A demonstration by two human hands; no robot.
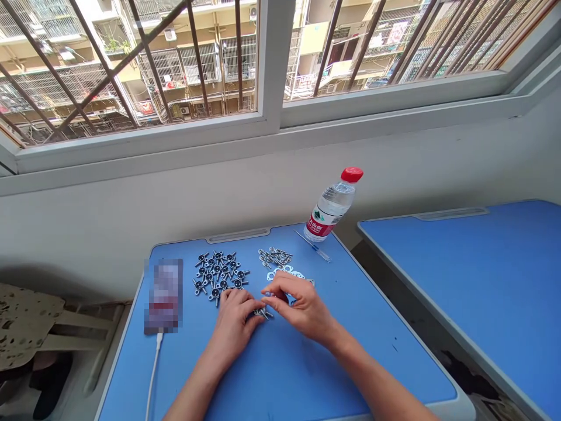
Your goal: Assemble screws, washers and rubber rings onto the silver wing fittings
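Note:
My left hand point(235, 325) rests on the blue desk, closed on a small metal part point(263, 313) whose prongs poke out past its thumb and fingertips. Close to that part, my right hand point(300, 305) is raised with thumb and index finger pinched together; whatever sits between the tips is too small to make out. Beyond my left hand lies a cluster of small dark metal parts point(217, 269) with round black centres and prongs. Thin silvery pieces point(274, 257) are heaped behind my right hand. Flat pale plates with holes point(286, 271) lie partly hidden by that hand.
A water bottle point(332, 207) with a red cap stands at the desk's back right corner, beside a thin blue-and-clear tool point(316, 248). On the left lies a blurred phone point(164, 297) with a white cable point(153, 374). A second blue desk point(482, 280) is to the right, across a gap.

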